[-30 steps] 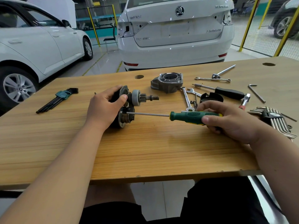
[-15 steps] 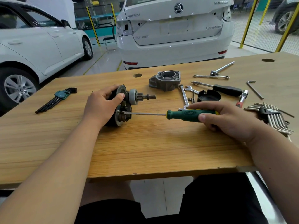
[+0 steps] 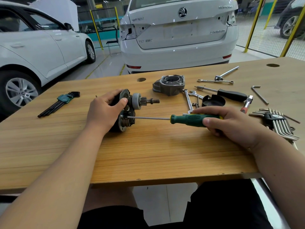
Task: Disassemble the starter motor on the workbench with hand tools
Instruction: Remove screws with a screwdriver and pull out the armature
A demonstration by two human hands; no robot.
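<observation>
The starter motor [image 3: 127, 109] lies on its side on the wooden workbench [image 3: 148, 154], left of the middle, with its pinion gear and shaft pointing right. The left hand [image 3: 105, 111] grips the motor's dark body from the left, fingers curled over the top and the thumb pressed against the round end plate. Below the shaft, the tip of a green-handled screwdriver [image 3: 194, 120] meets the lower end face of the motor, and its thin shank runs almost level to the right. The right hand [image 3: 231, 123] is clamped round the screwdriver's handle, thumb on the near side and fingers wrapped over the far side.

Beyond the shaft, well apart from the motor, sits a grey cast housing [image 3: 170, 85] with its round opening facing up. Just right of it lie two open-ended spanners [image 3: 188, 100], a black cap [image 3: 213, 100], a black-handled driver [image 3: 231, 95] and a ratchet [image 3: 246, 104] with a red grip. Farther back are a thin spanner [image 3: 216, 81] and a sliding T-bar [image 3: 227, 73], with a single hex key [image 3: 260, 95] to the right. A silver hex key set [image 3: 277, 124] fans out near the right wrist. A black hex key set [image 3: 59, 103] in a green holder lies at the far left. Two white cars [image 3: 181, 38] stand behind the bench.
</observation>
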